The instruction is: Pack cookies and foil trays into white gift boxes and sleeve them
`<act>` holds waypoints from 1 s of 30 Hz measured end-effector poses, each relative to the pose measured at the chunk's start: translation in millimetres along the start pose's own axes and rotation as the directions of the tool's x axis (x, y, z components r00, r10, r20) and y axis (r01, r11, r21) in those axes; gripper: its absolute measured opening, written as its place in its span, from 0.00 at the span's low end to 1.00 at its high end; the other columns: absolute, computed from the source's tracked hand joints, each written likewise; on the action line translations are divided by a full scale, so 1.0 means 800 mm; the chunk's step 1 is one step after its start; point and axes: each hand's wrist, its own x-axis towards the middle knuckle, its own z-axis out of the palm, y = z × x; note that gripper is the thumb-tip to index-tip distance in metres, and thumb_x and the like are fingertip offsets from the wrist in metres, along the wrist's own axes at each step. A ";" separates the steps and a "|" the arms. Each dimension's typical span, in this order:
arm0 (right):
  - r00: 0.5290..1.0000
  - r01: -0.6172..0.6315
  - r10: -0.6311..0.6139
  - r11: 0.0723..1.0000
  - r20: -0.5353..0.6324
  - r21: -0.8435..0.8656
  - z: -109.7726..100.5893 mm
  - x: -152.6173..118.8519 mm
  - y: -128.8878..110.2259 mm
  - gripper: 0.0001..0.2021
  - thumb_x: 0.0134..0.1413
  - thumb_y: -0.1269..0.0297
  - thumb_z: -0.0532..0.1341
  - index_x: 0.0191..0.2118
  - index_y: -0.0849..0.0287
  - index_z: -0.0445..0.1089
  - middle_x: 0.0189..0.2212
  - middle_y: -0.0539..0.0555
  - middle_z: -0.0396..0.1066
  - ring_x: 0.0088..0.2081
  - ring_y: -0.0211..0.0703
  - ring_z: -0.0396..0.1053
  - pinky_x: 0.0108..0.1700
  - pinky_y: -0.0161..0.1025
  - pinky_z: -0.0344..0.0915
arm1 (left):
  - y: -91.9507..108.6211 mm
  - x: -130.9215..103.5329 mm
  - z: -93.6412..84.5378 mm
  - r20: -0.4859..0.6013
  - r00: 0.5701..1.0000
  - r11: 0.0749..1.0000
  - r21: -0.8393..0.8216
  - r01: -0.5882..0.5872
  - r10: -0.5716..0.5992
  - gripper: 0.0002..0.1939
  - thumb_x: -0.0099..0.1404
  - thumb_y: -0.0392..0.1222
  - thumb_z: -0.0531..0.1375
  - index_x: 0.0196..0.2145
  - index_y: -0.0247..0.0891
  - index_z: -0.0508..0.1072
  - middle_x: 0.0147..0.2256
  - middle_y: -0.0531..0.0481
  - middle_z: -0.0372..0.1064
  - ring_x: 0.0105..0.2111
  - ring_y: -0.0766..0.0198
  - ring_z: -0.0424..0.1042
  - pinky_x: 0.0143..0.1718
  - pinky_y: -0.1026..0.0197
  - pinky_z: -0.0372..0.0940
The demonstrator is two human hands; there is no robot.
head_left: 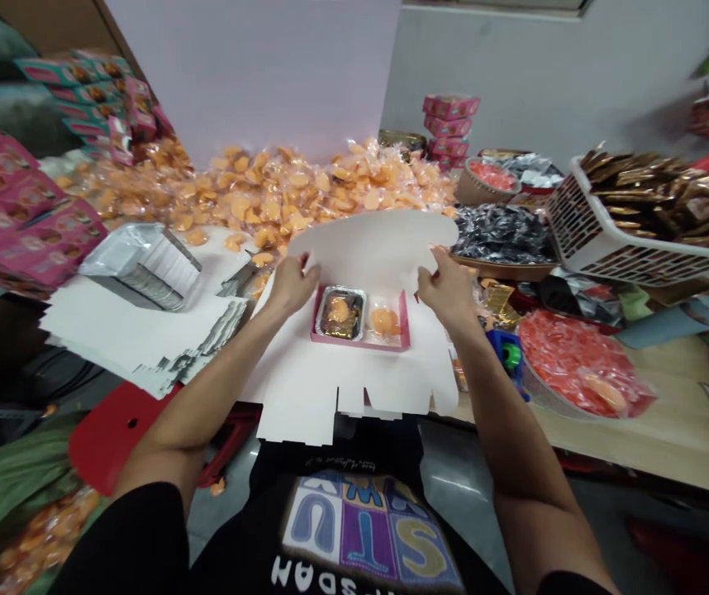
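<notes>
In front of me a small pink-edged carton (pixel 360 342) stands on flat white card blanks (pixel 298 368). Its white lid (pixel 370 240) is raised at the back. Inside, on the left, sits a foil tray (pixel 359 318) with an orange piece and a dark packet in it; to its right is an orange piece in clear wrap (pixel 384 321). My left hand (pixel 292 283) is closed at the carton's left rear corner, pinching the white card there. On the opposite side my right hand (pixel 446 287) pinches the card at the lid's right edge.
Wrapped orange pieces (pixel 292 194) are heaped behind the carton. Nested foil trays (pixel 144 264) lie left, beside stacked pink boxes (pixel 16 186). To the right are black packets (pixel 500 234), a white basket (pixel 602 235) of gold packets, a bowl of red packets (pixel 578 359) and a tape dispenser (pixel 509 355).
</notes>
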 end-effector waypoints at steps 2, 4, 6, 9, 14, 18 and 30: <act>0.999 -0.046 0.046 0.998 0.004 0.046 0.013 -0.023 0.001 0.24 0.68 0.67 0.56 0.65 0.65 0.75 0.34 0.63 0.82 0.40 0.64 0.81 0.52 0.56 0.75 | -0.001 -0.022 0.001 0.090 0.995 0.999 0.035 -0.038 0.034 0.08 0.69 0.40 0.62 0.41 0.37 0.83 0.32 0.46 0.78 0.36 0.49 0.80 0.45 0.50 0.75; 0.999 -0.024 0.021 0.992 0.024 0.124 0.023 -0.048 0.003 0.21 0.66 0.67 0.57 0.58 0.63 0.79 0.39 0.66 0.84 0.44 0.65 0.82 0.53 0.57 0.77 | -0.005 -0.035 -0.005 0.186 0.979 0.995 0.033 -0.096 0.088 0.12 0.69 0.39 0.61 0.45 0.39 0.84 0.40 0.44 0.83 0.45 0.47 0.82 0.52 0.50 0.76; 0.994 0.096 -0.104 0.964 0.020 0.249 0.029 -0.070 0.009 0.20 0.65 0.68 0.57 0.57 0.60 0.80 0.49 0.67 0.84 0.52 0.64 0.83 0.58 0.58 0.78 | -0.010 -0.037 -0.020 0.313 0.932 0.982 -0.010 -0.191 0.184 0.17 0.71 0.41 0.61 0.54 0.40 0.84 0.52 0.42 0.84 0.54 0.47 0.82 0.60 0.49 0.75; 0.961 0.247 -0.276 0.894 0.025 0.374 0.030 -0.095 0.030 0.25 0.66 0.64 0.60 0.66 0.55 0.76 0.65 0.65 0.79 0.65 0.63 0.78 0.68 0.61 0.74 | -0.020 -0.028 -0.045 0.527 0.774 0.925 -0.068 -0.373 0.351 0.26 0.75 0.47 0.61 0.68 0.44 0.78 0.68 0.41 0.76 0.68 0.46 0.75 0.71 0.45 0.69; 0.849 0.255 -0.430 0.842 0.307 0.475 0.038 -0.122 0.070 0.46 0.71 0.42 0.64 0.86 0.48 0.49 0.86 0.62 0.45 0.84 0.66 0.48 0.81 0.66 0.56 | -0.063 -0.036 -0.053 0.750 0.551 0.861 -0.045 -0.507 0.365 0.55 0.65 0.63 0.75 0.81 0.48 0.61 0.85 0.35 0.40 0.84 0.28 0.42 0.80 0.31 0.52; 0.832 0.172 -0.442 0.780 0.334 0.601 0.053 -0.130 0.063 0.55 0.63 0.26 0.65 0.86 0.45 0.51 0.87 0.59 0.42 0.86 0.67 0.39 0.83 0.67 0.50 | -0.103 -0.057 -0.027 0.700 0.619 0.841 0.048 -0.539 0.357 0.57 0.62 0.68 0.76 0.80 0.44 0.62 0.85 0.28 0.33 0.84 0.21 0.30 0.78 0.20 0.48; 0.986 -0.138 0.030 0.689 0.162 0.711 -0.035 -0.040 0.020 0.25 0.60 0.48 0.66 0.60 0.52 0.75 0.44 0.56 0.81 0.47 0.56 0.79 0.51 0.53 0.78 | -0.009 -0.074 0.018 0.042 0.991 0.821 -0.565 -0.079 0.124 0.29 0.60 0.59 0.78 0.48 0.40 0.74 0.43 0.46 0.81 0.41 0.53 0.82 0.44 0.54 0.78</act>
